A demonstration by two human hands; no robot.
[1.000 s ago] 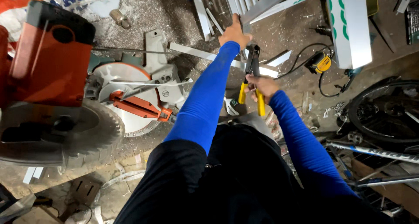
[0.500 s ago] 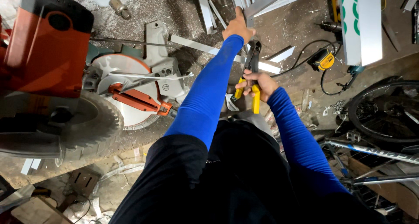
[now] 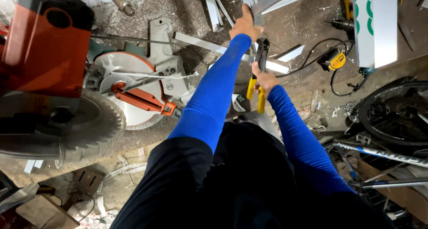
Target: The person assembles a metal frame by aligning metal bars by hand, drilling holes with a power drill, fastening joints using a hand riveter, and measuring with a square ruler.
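Right hand (image 3: 266, 78) fingers clamped on yellow-handled pliers (image 3: 259, 68); left hand (image 3: 245, 26) fingers pressing flat metal strip (image 3: 203, 42).

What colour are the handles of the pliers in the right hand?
Yellow handles, head view.

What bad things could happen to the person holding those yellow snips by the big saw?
The left hand steadies the metal strip close to the snips that the right hand squeezes, so its fingers could get nipped or scratched by a sharp edge. The miter saw blade sits bare near the left arm and might catch it. The black cable and metal scraps lying around could perhaps trip someone.
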